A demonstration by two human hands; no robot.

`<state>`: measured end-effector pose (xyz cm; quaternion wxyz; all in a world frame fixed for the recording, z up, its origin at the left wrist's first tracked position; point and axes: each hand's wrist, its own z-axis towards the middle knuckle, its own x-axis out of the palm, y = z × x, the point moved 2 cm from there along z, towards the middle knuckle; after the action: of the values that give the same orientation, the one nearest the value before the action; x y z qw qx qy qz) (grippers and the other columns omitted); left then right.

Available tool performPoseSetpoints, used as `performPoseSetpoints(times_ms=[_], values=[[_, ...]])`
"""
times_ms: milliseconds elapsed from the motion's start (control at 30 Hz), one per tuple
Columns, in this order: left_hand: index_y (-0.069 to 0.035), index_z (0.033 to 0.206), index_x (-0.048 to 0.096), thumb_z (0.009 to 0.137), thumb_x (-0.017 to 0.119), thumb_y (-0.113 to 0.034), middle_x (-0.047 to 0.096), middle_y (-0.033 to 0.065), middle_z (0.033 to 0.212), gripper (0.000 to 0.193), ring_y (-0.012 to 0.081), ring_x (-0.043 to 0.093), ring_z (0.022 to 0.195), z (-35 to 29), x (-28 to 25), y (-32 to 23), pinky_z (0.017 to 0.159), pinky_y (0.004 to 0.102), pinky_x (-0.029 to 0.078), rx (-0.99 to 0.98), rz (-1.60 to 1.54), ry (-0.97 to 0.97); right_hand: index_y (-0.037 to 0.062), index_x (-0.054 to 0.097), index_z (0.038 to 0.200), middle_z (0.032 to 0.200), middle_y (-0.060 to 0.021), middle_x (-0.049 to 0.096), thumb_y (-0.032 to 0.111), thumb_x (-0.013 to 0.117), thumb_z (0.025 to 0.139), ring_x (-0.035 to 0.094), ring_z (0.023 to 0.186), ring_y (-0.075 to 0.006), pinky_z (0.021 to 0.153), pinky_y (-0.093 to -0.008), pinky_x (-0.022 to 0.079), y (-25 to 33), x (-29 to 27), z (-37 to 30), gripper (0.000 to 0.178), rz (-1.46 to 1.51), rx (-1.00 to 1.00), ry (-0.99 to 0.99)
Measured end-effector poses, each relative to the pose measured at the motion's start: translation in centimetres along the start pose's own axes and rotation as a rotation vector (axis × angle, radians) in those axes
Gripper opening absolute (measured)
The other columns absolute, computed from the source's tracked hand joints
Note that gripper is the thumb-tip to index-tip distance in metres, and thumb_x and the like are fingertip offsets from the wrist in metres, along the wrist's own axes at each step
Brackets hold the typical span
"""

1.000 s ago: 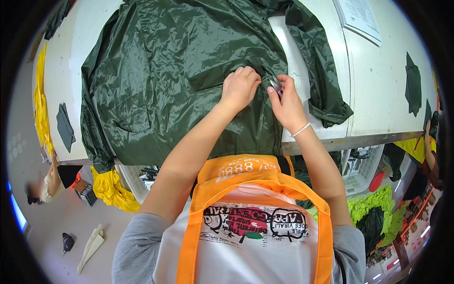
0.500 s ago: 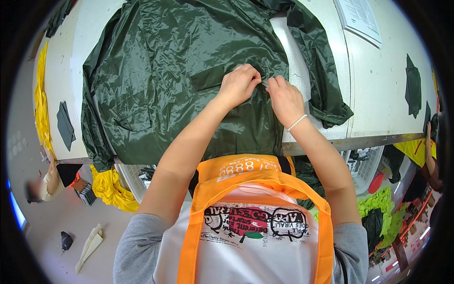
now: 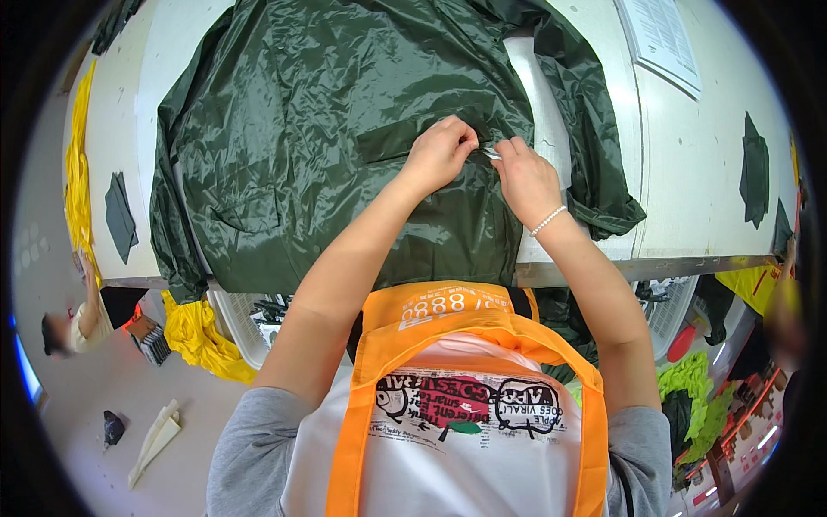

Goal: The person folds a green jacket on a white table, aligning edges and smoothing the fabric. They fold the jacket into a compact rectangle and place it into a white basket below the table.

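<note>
A shiny dark green jacket [image 3: 327,129] lies spread over the white table [image 3: 689,198]. My left hand [image 3: 441,153] pinches a fold of the jacket near its front edge. My right hand [image 3: 525,177] is right beside it, fingers closed around a small silver metal tool [image 3: 492,153] whose tip touches the fabric between both hands. A bead bracelet is on my right wrist. A rectangular pocket flap [image 3: 388,138] lies just left of my left hand.
A printed sheet [image 3: 663,39] lies at the table's far right. Small dark fabric pieces lie at the left [image 3: 119,215] and right [image 3: 755,168]. Yellow cloth [image 3: 202,340] hangs below the table edge. A person [image 3: 73,323] is at the left, with baskets under the table.
Both hands have moved up the jacket a little and closer together. The metal tool now sits between them at the fabric.
</note>
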<state>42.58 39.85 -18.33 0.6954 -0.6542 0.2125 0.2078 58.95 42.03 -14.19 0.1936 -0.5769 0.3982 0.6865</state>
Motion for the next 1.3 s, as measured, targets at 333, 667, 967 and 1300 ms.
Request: performPoseSetpoints(times_ms=[333,667,967,1300], values=[[-0.003,0.080,0.050,0.084,0.055,-0.011,0.050,0.0138,0.081,0.011,0.0336,0.052,0.081,-8.0,-5.1,-5.3,0.069,0.0399,0.044,0.054,0.019,0.162,0.0079,0.056,0.106,0.096,-0.0138,0.058,0.017,0.063,0.084,0.062,0.082,-0.0313,0.071,-0.0386,0.050,-1.4,-2.4,-1.2,0.025,0.293,0.185,-0.063],[-0.003,0.077,0.062,0.082,0.064,-0.016,0.059,0.0121,0.076,0.014,0.0298,0.060,0.071,-24.7,-10.5,-2.9,0.061,0.0372,0.048,-0.425,0.477,-0.024,-0.0057,0.043,0.130,0.126,-0.0222,0.049,0.036,0.068,0.083,0.049,0.117,-0.0315,0.098,-0.0373,0.040,-13.6,-8.1,-13.7,0.068,0.097,0.758,-0.236],[-0.005,0.097,0.069,0.077,0.069,-0.014,0.061,0.0093,0.093,0.022,0.0274,0.058,0.091,-9.8,-9.1,4.0,0.078,0.0385,0.048,-0.444,0.318,-0.392,-0.0001,0.047,0.110,0.105,-0.0196,0.050,0.016,0.057,0.087,0.055,0.093,-0.0351,0.081,-0.0399,0.047,3.5,-1.8,-1.6,0.030,0.583,0.095,-0.211],[-0.003,0.082,0.058,0.079,0.063,-0.006,0.056,0.0118,0.083,0.007,0.0320,0.056,0.077,-11.1,-7.5,5.8,0.068,0.0416,0.045,-0.083,0.431,-0.572,0.0040,0.051,0.102,0.102,-0.0177,0.051,0.015,0.058,0.087,0.059,0.085,-0.0378,0.072,-0.0451,0.050,10.5,5.0,3.9,0.020,0.362,-0.088,0.090]])
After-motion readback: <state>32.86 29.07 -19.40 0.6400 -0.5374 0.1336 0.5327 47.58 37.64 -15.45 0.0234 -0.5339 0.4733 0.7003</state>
